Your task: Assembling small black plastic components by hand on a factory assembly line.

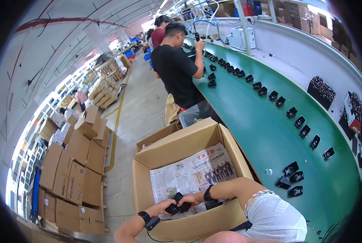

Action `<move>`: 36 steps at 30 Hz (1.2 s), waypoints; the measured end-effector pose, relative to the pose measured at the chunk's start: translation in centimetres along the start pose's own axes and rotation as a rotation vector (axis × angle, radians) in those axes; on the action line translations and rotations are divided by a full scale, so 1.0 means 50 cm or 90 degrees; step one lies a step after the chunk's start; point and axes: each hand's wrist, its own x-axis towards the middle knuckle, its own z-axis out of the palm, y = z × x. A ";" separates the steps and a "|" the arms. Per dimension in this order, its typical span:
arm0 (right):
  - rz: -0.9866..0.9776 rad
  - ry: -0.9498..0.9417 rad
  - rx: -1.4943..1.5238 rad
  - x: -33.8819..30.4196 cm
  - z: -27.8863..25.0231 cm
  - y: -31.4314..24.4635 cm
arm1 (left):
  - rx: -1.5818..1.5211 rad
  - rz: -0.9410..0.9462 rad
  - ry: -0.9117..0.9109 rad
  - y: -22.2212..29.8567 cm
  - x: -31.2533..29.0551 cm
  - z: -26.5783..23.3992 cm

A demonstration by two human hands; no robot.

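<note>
Black pieces: Two blocky black pieces (184,207) are held side by side low inside the open carton, over its near part; whether they touch each other or the paper under them cannot be told.
Left hand: The left-side piece is gripped by the left hand (161,207), its fingers curled around it; the exact finger placement is partly hidden.
Right hand: The right-side piece is pinched from above by the right hand (190,199), thumb and fingers drawn together on it.
Wrists: A black strap (208,195) is worn on the right wrist, and a black strapped device (151,222) with a cable on the left.
Newspaper: The carton's inside is lined with printed newspaper (175,178), on which a group photograph is shown.
Dark item: Another dark item (214,204) is partly covered by the right forearm, so its shape cannot be told.
Carton: All of this is enclosed by the large brown carton (139,184), set beside the workbench.
Green workbench: Along the green workbench (242,106), a long line of black units (291,112) is spaced out; four more (296,191) are grouped at the near end.
Co-worker: Farther along, a dark tool (197,37) is held up by a person in a black shirt (173,65).
Left side: Closed brown cartons (79,147) are stacked beyond the walkway.
</note>
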 end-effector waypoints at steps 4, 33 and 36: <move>-0.194 0.138 -0.113 -0.041 -0.012 -0.102 | -0.010 0.185 0.045 0.087 0.004 -0.037; -0.137 1.360 -0.170 -1.105 0.218 0.479 | 0.904 0.989 -0.503 0.540 -0.212 1.198; -0.079 1.365 -0.199 -1.100 0.230 0.465 | 0.909 0.986 -0.494 0.542 -0.204 1.188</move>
